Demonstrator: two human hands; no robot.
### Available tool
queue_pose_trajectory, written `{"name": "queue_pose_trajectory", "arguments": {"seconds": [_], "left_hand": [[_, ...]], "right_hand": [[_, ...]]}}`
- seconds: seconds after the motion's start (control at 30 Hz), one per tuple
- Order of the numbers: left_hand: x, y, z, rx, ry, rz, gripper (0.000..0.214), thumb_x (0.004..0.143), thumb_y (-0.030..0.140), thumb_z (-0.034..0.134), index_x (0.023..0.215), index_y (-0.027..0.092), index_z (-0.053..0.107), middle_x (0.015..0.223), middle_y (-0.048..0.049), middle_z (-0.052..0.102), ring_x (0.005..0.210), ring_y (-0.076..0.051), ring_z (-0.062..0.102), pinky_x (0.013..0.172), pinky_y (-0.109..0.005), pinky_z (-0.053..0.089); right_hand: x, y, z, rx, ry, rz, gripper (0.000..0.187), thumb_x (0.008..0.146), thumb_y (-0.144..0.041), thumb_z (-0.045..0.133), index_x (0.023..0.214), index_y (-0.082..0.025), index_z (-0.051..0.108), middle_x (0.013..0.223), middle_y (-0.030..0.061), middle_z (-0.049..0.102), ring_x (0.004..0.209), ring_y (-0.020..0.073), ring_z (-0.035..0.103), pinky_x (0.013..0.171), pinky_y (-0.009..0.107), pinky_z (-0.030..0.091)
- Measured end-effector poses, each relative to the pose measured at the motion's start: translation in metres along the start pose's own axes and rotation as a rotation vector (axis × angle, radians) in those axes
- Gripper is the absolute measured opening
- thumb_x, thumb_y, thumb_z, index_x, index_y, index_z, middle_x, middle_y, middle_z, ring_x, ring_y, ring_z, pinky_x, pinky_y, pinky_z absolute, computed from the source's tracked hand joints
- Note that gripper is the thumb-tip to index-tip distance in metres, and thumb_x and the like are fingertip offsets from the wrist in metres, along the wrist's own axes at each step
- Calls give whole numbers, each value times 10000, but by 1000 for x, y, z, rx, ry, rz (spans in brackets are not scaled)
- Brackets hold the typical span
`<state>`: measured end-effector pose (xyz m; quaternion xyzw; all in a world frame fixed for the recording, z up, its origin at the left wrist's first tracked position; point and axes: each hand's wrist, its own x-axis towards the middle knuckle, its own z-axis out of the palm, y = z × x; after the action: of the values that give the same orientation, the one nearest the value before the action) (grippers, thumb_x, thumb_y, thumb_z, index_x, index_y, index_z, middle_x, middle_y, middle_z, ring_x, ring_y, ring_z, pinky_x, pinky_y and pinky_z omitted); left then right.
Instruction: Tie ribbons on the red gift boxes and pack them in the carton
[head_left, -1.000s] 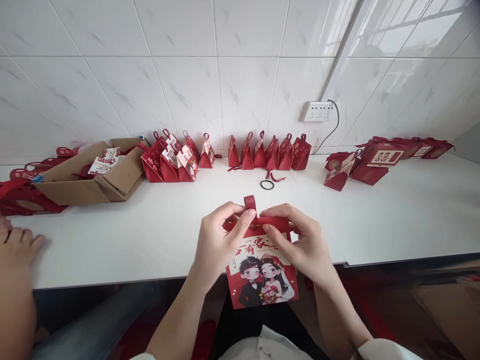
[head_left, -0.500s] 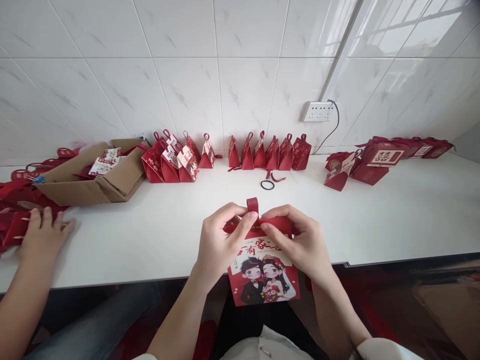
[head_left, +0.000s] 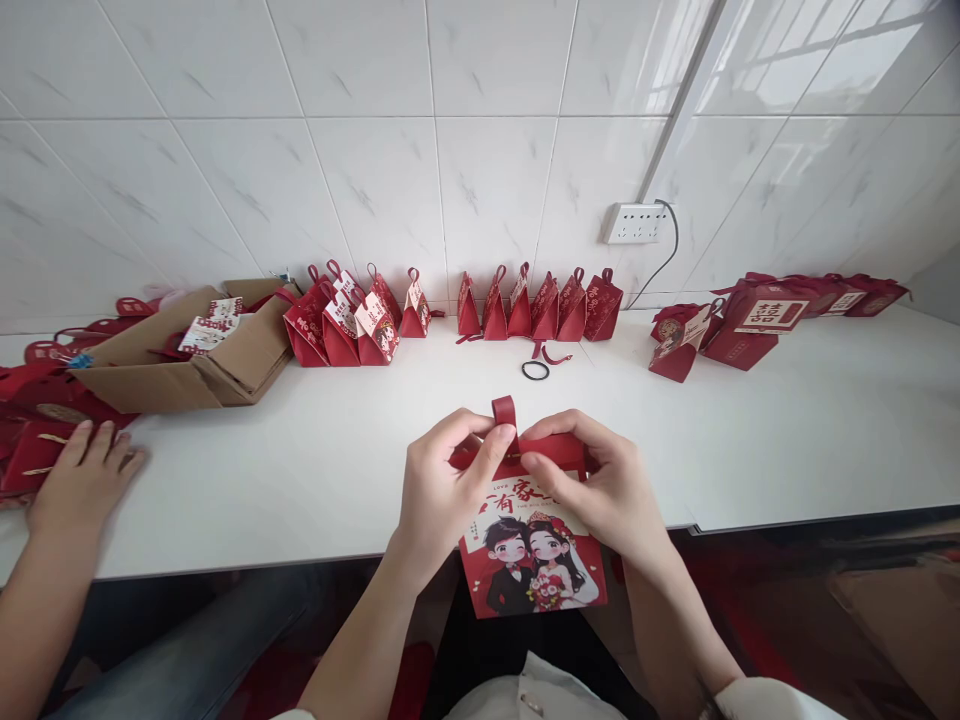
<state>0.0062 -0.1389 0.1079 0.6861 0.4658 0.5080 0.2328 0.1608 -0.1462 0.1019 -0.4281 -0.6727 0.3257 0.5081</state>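
- White table meets marbled tiles, red boxes lining its far side.
- Left hand pinches the strap of an illustrated red box at the near edge.
- Right hand grips its top flap.

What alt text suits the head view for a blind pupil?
A person's left hand and right hand hold a red package, printed with a cartoon couple, by its top at a white table. Red boxes line the tiled wall behind; another person's hand is at far left.
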Motion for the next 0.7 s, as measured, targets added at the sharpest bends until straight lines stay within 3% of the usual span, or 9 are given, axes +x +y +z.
{"name": "queue_pose_trajectory", "arguments": {"seconds": [0.3,0.53,0.7], "left_hand": [[-3,-6,6,-9,69,83,182,859,230,576,686,173,588,612,45,594,550,-61,516,537,-164,411],[-4,-4,6,11,80,126,173,857,203,576,688,165,581,612,48,588,544,-45,508,524,-147,399],[-6,-4,8,22,75,118,182,858,204,572,681,163,580,610,44,580,545,-47,507,531,-148,403]], "right_hand": [[0,-5,3,-16,22,100,22,806,-207,601,820,-200,617,660,-36,635,497,75,544,426,156,438],[-2,-5,4,34,7,113,113,772,-262,680,805,-203,589,690,-39,654,577,84,600,502,149,475],[-2,-4,3,74,-13,176,105,794,-279,661,794,-193,602,666,-38,642,529,69,560,460,145,439]]}}
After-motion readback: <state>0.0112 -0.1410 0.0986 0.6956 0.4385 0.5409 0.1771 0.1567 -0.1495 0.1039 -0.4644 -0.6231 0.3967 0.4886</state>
